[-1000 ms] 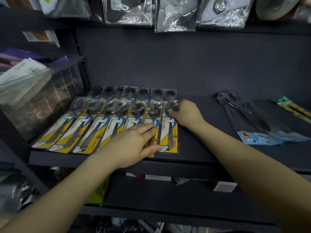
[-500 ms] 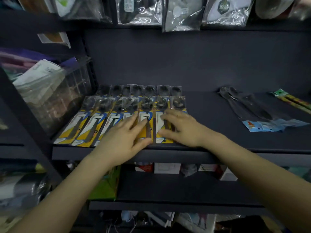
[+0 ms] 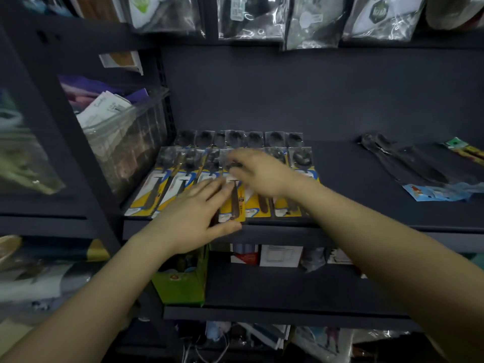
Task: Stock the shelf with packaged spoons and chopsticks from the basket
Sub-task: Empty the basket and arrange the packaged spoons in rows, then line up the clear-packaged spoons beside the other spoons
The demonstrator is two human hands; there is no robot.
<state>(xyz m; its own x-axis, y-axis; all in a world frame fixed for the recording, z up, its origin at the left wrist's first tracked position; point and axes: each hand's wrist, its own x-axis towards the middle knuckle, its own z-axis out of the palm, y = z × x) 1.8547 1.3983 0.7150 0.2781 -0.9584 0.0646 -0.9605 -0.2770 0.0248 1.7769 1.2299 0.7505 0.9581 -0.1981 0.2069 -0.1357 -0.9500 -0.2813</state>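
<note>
A row of yellow-carded spoon packs (image 3: 285, 203) lies side by side on the dark shelf (image 3: 366, 221), with a second row behind it (image 3: 235, 138). My left hand (image 3: 193, 218) lies flat on the front packs near the shelf edge, fingers straight and thumb at the lip. My right hand (image 3: 259, 171) hovers over the middle packs with its fingers reaching left; it is blurred, and whether it pinches a pack I cannot tell. The basket is out of view.
Dark spoon packs with blue cards (image 3: 419, 174) and green-tipped chopstick packs (image 3: 468, 150) lie at the shelf's right. A clear bin (image 3: 125, 142) stands left of the rows. Bagged goods (image 3: 251, 19) hang above. A green box (image 3: 183, 279) sits on the lower shelf.
My right hand has moved left and farther back over the middle packs. My left hand stays flat on the front packs. The view has shifted left.
</note>
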